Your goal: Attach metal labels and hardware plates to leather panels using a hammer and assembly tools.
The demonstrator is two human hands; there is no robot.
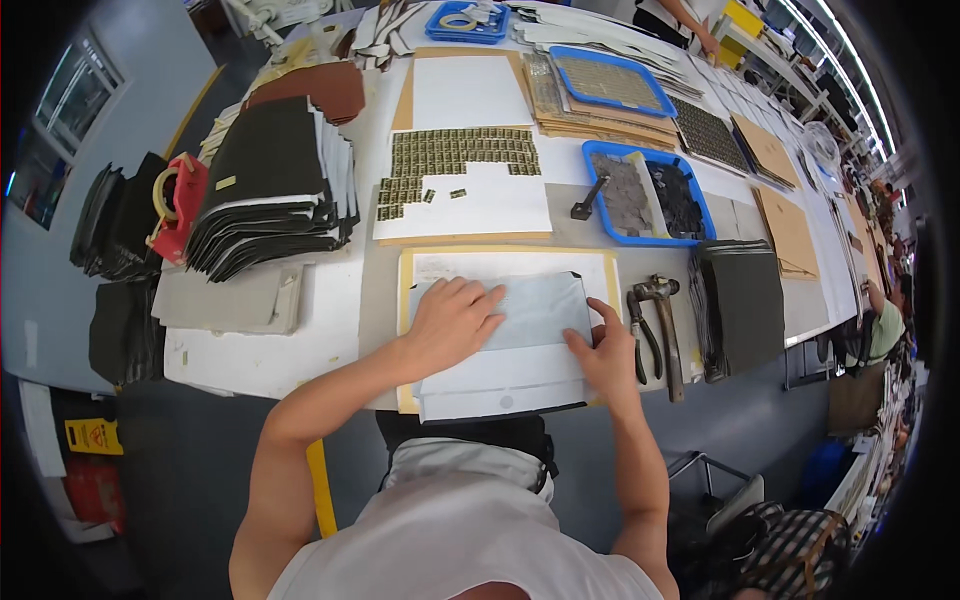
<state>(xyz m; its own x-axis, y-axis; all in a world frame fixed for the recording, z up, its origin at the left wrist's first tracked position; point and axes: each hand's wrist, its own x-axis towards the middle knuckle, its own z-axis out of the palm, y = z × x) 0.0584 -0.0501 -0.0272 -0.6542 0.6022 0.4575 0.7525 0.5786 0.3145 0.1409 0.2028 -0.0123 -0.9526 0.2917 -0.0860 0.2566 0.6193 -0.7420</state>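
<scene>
On a yellow-edged board [408, 262] in front of me lies a layered panel [500, 385]. It has white backing and thin black edges, with a pale grey-blue sheet [535, 305] over its upper part. My left hand [455, 322] rests flat on the left of this sheet, fingers stretched out. At the panel's right edge is my right hand [608, 352], thumb on the sheet and index finger apart from it along the edge; its other fingers are partly hidden. Close to the right hand lie black-handled pliers [644, 335] and a hammer [668, 330].
Dark panels are stacked at left [260, 160] and right [745, 305]. Beyond the board, small brass-coloured pieces [460, 150] cover a white sheet. A blue tray [600, 228] holds grey and black pieces. A red tape dispenser [185, 205] stands far left; another person's arm [690, 20] shows at the back.
</scene>
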